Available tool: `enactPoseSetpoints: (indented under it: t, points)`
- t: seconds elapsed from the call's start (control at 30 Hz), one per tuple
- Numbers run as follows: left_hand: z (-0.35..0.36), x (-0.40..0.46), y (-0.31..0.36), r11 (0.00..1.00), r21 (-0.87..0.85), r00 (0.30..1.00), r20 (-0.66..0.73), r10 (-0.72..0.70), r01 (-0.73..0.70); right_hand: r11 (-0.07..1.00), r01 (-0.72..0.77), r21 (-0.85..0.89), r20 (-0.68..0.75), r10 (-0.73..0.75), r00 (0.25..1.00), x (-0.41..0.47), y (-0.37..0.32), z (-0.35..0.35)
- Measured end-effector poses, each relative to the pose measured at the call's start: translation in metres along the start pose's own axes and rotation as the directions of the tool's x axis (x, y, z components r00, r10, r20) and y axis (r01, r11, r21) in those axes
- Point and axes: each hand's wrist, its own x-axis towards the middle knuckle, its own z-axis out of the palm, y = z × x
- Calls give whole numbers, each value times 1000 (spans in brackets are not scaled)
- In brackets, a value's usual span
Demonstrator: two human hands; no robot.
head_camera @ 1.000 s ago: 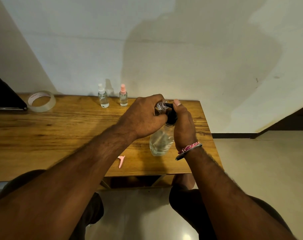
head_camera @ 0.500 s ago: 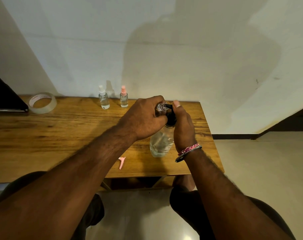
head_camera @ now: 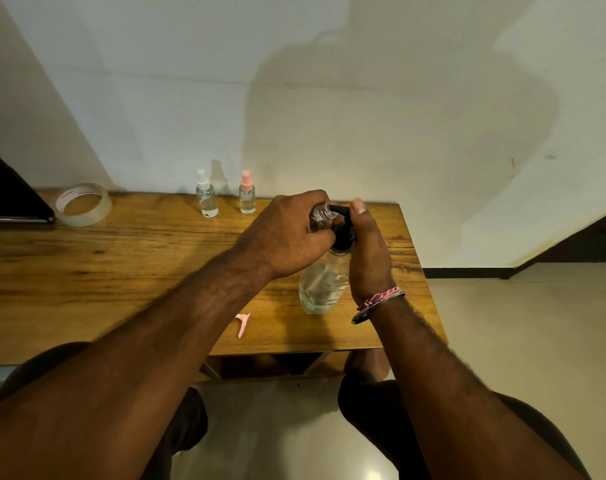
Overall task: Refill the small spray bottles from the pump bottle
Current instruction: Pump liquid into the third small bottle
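Note:
A clear pump bottle [head_camera: 320, 285] with a black pump head [head_camera: 343, 223] stands near the right end of the wooden table [head_camera: 121, 271]. My left hand [head_camera: 287, 233] grips a small open spray bottle [head_camera: 321, 213], its threaded neck held at the pump's spout. My right hand [head_camera: 367, 247] is wrapped round the pump head with the thumb raised beside it. A pink spray cap [head_camera: 242, 323] lies on the table near the front edge. Two more small spray bottles stand at the back: one with a white cap [head_camera: 206, 199], one with a pink cap [head_camera: 247, 197].
A roll of clear tape [head_camera: 83, 204] lies at the back left next to a dark flat object [head_camera: 7, 199]. The table's right edge ends just past the pump bottle, with bare floor beyond. My knees are below the front edge.
Both hands have stayed on the pump bottle and small bottle; the view has shifted slightly, nothing else moved.

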Motion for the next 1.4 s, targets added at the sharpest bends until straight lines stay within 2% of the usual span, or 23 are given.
enactPoseSetpoints:
  t: [0.6,0.83,1.23,1.4]
  points:
    - [3,0,-6,1000,26,1000,7,12,-12,999,26,-38,-83,-29,996,5,10,-5]
    - [1,0,-3,1000,4,1000,-1,10,-10,997,36,-68,-40,-38,998,3,8,-3]
    - [0,0,-2,1000,-13,1000,8,2,-2,1000,6,-5,-25,-6,1000,-2,-1,0]
    - [3,1,-4,999,35,999,29,22,-23,999,-9,31,-32,10,999,0,1,1]
